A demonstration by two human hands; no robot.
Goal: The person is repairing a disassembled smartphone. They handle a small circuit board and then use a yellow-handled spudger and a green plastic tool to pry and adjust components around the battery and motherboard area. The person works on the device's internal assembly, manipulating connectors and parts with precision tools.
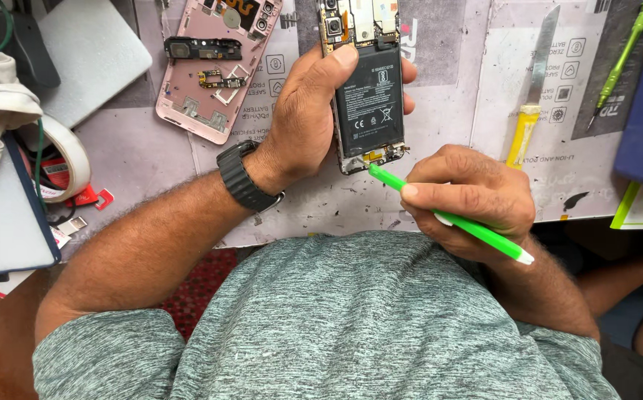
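Opened phone (368, 96) with black battery showing, top cut off by the frame, left hand (310, 111) clamped round it above the mat (447, 96), right hand (469, 196) pinching green tool (477, 230) at its lower edge, pink back cover (214, 67) and yellow-handled knife (532, 96) well apart.

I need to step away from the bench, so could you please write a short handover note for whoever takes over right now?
Left hand grips the opened phone, battery side up, back already off. Right hand holds the green pry tool, its tip at the phone's bottom edge. The pink back cover lies to the left with small parts on it; a yellow-handled knife and a green screwdriver lie to the right. The battery is still in place.
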